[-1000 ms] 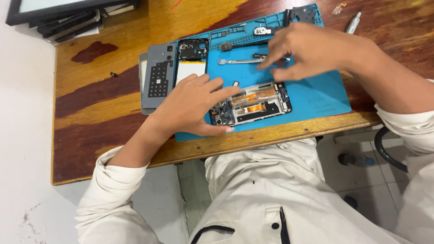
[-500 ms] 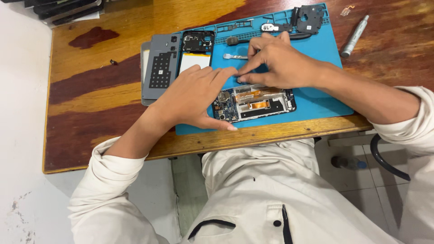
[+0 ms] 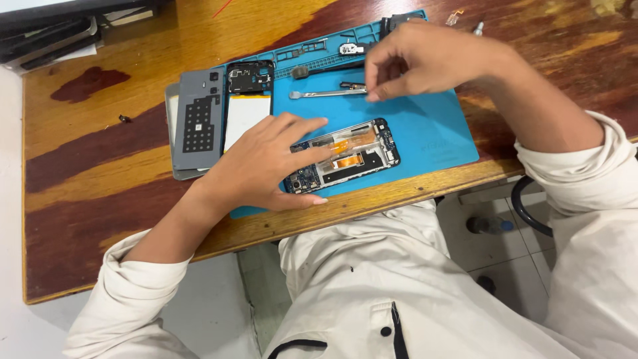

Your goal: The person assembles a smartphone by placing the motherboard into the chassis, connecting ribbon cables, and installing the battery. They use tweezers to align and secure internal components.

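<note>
Your left hand (image 3: 266, 163) lies flat, fingers spread, on the opened black phone (image 3: 345, 156) mid-frame. Your right hand (image 3: 425, 60), fingers pinched together, hovers over the thin silver metal tweezers (image 3: 325, 94); I cannot tell if it holds anything.

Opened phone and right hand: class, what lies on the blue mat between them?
In the head view, between the opened phone and the right hand, only bare blue mat shows; the metal tweezers lie just left, by the fingertips.

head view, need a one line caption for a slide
Left hand steadies an opened phone on a blue mat while the right hand hovers by metal tweezers.
</note>
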Tool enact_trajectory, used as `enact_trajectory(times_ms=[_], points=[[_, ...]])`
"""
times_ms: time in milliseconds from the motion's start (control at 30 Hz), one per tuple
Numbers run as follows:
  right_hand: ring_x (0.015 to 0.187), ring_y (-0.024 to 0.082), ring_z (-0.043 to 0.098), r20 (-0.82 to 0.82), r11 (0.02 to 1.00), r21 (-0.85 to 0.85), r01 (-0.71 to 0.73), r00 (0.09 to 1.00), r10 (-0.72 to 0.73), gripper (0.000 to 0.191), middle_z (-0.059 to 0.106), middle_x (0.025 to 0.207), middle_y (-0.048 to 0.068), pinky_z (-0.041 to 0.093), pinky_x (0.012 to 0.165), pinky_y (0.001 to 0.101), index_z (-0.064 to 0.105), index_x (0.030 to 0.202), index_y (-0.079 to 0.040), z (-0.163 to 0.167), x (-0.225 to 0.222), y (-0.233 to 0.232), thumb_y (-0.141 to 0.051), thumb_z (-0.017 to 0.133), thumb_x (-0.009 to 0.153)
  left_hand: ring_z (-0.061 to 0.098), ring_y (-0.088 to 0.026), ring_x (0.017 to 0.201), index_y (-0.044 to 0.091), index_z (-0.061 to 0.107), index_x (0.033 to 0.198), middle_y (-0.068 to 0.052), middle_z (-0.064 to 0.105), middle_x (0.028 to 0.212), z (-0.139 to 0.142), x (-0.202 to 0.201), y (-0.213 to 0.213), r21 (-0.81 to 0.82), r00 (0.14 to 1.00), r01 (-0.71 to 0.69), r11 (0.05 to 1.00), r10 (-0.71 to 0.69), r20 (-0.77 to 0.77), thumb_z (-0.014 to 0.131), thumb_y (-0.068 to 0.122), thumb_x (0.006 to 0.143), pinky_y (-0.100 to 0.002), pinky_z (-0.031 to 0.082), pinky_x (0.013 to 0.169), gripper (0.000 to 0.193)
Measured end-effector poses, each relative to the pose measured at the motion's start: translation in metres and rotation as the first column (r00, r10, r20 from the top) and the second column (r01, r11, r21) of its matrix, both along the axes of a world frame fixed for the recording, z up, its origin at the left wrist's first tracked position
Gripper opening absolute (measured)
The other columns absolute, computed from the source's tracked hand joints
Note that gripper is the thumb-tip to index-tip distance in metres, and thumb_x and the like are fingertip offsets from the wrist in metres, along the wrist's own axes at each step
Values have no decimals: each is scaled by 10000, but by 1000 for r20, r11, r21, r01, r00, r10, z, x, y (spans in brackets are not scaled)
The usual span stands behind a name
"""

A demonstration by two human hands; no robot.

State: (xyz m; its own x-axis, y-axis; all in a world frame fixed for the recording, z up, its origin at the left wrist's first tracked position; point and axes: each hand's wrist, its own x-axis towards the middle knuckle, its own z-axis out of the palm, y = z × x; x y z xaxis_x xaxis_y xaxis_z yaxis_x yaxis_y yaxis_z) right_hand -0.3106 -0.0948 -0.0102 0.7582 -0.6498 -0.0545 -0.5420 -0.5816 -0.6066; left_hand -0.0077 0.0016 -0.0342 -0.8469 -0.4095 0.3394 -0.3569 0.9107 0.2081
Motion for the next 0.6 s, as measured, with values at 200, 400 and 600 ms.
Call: enact_trajectory(times_ms=[200, 400, 600], points=[[648, 140, 713, -213, 986, 160, -56, 973, 90, 150, 775, 702, 31, 531, 600, 312, 802, 877, -86, 12, -3, 7, -209, 828, 796, 575, -359, 1203, 123, 697, 1222, -168, 590, 1417, -1, -1, -1, 0, 1000, 21, 1000, -21, -3, 823, 513, 792, -465, 494, 969, 594], [699, 147, 725, -203, 957, 248, -148, 958, 201, 230, 781, 729, 41, 546, 629, 322, 785, 919, -78, 13, 1, 14, -198, 870, 742, 584, -331, 1111, 218, 711, 1291, -120, 611, 1371, 1, -2, 0, -21, 998, 62, 998, -62, -13, 823, 476, 819, -448, 494, 917, 549], [713, 154, 732, -166, 906, 311, -289, 922, 351, 275, 793, 789, 40, 577, 662, 320, 764, 999, -74, 5, 2, 18, -129, 821, 736, 581, -312, 1032, 207, 707, 1288, -109, 633, 1308, 0, -2, -3, -23, 998, 66, 998, -66, -11, 827, 486, 819, -431, 494, 858, 559]])
